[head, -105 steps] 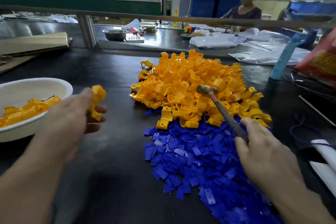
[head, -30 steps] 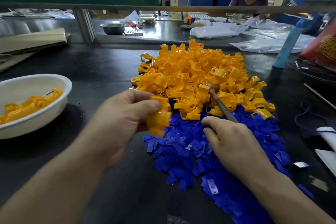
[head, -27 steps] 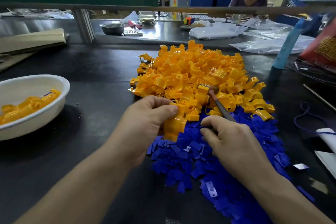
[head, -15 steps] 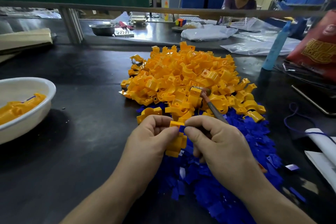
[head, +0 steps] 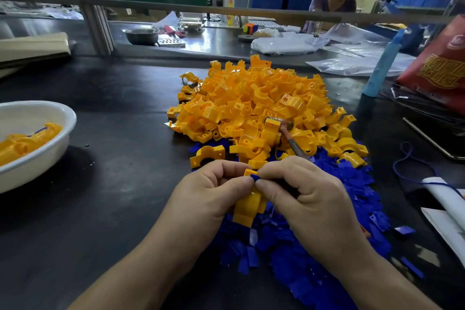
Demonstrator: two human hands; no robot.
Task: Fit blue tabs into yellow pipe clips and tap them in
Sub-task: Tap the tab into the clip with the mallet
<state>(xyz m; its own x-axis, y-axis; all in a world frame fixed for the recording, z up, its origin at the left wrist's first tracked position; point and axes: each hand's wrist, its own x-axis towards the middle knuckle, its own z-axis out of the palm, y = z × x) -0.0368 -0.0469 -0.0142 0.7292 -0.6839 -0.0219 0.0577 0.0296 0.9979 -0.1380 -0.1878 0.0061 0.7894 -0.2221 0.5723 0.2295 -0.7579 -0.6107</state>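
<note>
The left hand [head: 211,199] grips a clip [head: 247,209]; the right hand [head: 309,199] pinches a tab [head: 255,177] against its top, the hammer [head: 292,138] under its curled fingers.

Glossy yellow plastic clips [head: 254,108], matt blue plastic tabs [head: 302,254], dark matt tabletop [head: 113,158].

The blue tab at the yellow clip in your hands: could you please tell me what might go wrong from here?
1. The blue tab is only pinched by fingertips against the yellow clip; it may seat crooked or drop into the blue tab pile.
2. The right hand also seems to hold the hammer, so its grip on the tab is likely weak.
3. Fingertips of the left hand sit beside the tab, exposed to a tap.
</note>
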